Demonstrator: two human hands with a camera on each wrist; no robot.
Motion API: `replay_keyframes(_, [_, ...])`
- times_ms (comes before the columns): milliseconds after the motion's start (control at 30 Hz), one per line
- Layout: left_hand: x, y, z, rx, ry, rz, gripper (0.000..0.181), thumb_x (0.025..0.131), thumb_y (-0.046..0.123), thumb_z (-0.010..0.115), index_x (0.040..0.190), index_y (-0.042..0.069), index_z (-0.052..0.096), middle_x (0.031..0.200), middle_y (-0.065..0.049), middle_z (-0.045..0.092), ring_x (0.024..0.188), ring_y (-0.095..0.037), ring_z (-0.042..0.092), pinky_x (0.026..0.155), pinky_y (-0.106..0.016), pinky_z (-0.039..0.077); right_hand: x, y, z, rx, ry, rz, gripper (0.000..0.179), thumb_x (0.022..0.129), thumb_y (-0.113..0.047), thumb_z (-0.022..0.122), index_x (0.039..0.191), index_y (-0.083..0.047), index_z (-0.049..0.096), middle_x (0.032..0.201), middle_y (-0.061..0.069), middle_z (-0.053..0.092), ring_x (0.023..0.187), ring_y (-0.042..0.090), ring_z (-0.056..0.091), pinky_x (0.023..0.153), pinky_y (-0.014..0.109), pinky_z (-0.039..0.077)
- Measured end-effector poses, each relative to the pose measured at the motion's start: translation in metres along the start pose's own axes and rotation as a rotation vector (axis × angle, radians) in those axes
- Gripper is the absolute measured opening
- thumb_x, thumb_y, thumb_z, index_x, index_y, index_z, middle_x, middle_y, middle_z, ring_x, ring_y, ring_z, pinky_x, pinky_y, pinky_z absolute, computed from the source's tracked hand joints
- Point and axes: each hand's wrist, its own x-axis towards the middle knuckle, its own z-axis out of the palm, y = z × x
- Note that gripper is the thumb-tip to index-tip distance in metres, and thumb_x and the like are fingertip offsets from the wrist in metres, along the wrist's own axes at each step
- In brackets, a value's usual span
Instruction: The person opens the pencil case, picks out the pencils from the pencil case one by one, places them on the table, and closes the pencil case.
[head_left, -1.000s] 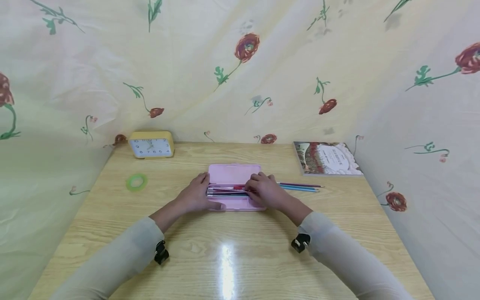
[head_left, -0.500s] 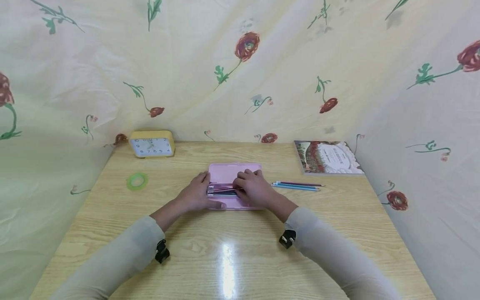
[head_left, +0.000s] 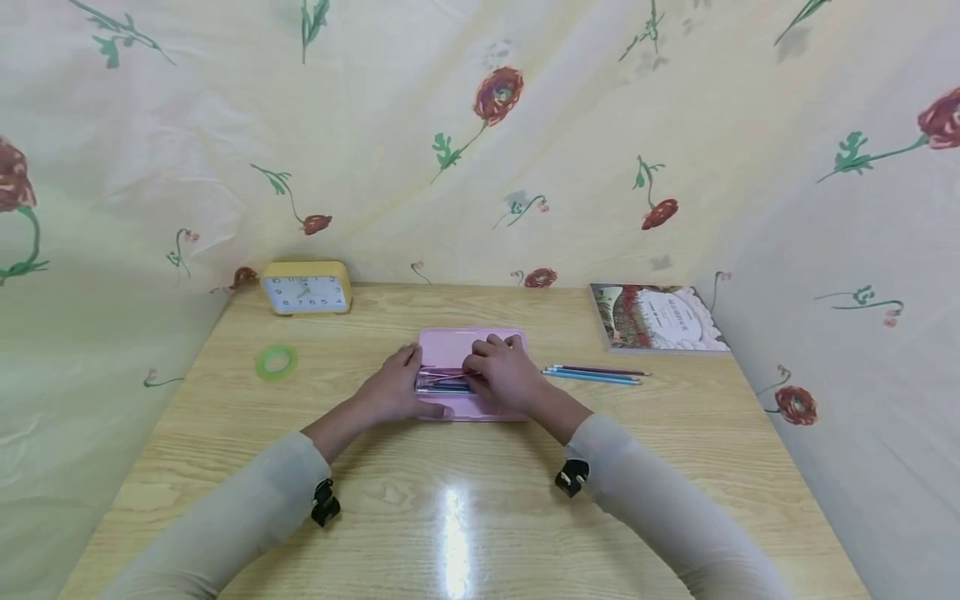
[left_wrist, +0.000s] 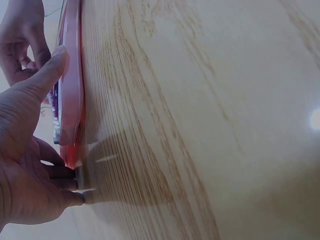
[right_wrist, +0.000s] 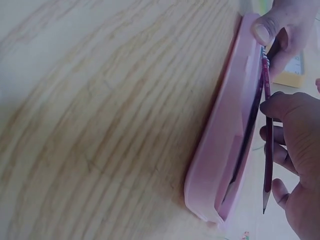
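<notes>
An open pink pencil case lies mid-table in the head view, with several pencils inside. My left hand holds its left end, thumb over the near rim and fingers around the end. Over the right part of the case, my right hand pinches a dark red pencil. That pencil slants above the case in the right wrist view, its sharpened tip toward the bottom and its other end near the left hand. A dark pencil lies inside the case below it.
Several loose pencils lie right of the case. A green tape roll and a yellow clock are at the left. At the back right lies a book. Floral cloth hangs behind the wooden table.
My right hand has shifted left over the case, mostly in the first half second, away from the loose pencils. My left hand stays at the case's left end.
</notes>
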Motion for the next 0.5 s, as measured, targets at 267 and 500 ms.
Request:
replay_keyframes(267, [-0.001,0.002,0.0,-0.005,0.004,0.008,0.143,0.079,0.072,0.091,0.175,-0.004,0.016,0.184,-0.026,0.017,0.17,-0.046,0.022,0.133,-0.063,0.035,-0.011,0.012,-0.01,0.003,0.081,0.015,0.005,0.102,-0.022,0.081,0.106,-0.021,0.082,0.102,0.0,0.067,0.097,0.023,0.056,0.098,0.06,0.053])
replay_keyframes(500, [-0.001,0.003,0.001,-0.019,0.01,0.013,0.141,0.08,0.067,0.092,0.174,-0.006,0.016,0.182,-0.028,0.019,0.169,-0.048,0.023,0.132,-0.065,0.035,-0.025,0.027,-0.017,-0.045,0.118,0.038,0.004,0.101,-0.02,0.083,0.105,-0.02,0.082,0.1,-0.001,0.067,0.094,0.024,0.057,0.097,0.063,0.055])
